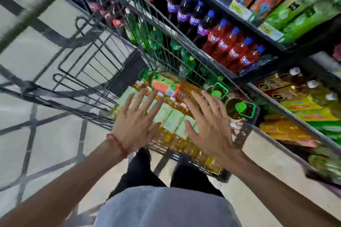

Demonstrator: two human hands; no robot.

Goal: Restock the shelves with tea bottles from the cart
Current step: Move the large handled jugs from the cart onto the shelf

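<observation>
- While the left hand (pixel 136 125) and the right hand (pixel 212 129) are held over the cart (pixel 88 64), all fingers are spread wide and straight, and nothing is gripped by either hand.
- The tea bottles (pixel 172 119) are found lying in the cart, under and between the two palms, packed side by side. None is lifted yet.
- The step in hand is judged to be the reach for the first bottles.
- Each bottle should be taken round its body at the label, not at the cap, because a smooth round plastic wall can easily slip in a loose hand.
- One bottle per hand is advised, and each should be drawn out along its length, so that the neighbours are not dragged.
- Whether the bottles are wrapped together as a pack cannot be told; this should be checked by touch first.
- The tea bottles are seen as clear plastic with amber liquid, pale green labels and small white caps.
- Larger bottles with green caps (pixel 245 108) and green handles are placed at the right side of the cart.
- The cart is made of thin dark wire in a grid; knuckles should be kept off it.
- The shelves (pixel 287 111) at the right are dark with flat edges, and similar amber bottles (pixel 304 86) with white caps are seen there, probably the place to be filled.
</observation>
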